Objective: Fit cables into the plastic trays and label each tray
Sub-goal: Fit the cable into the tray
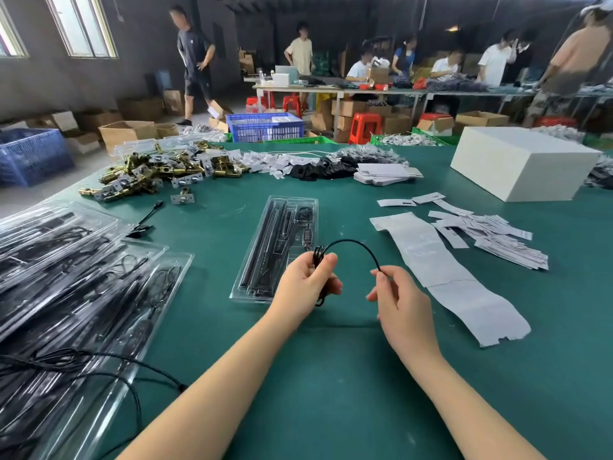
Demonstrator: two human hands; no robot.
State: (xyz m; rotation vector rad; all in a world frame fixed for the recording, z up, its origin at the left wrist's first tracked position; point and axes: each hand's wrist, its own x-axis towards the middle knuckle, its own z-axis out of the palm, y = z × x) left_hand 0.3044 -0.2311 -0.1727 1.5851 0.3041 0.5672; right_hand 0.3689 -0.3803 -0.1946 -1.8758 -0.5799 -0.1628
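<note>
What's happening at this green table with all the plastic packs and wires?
A person is coiling a thin black cable by hand. The left hand grips the wound bundle, while the right hand pinches the free end, so the cable arches between them. Just beyond the hands lies a clear plastic tray already holding black parts, apparently waiting for this cable. Filled trays are piled at the left, and white paper labels lie at the right.

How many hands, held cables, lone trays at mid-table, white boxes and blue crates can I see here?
Hands: 2, the left hand and the right hand
Black cable, pinched in the fingers of both hands: 1
Clear plastic tray lying alone: 1
White box: 1
Blue crates: 2
Total: 7
</note>
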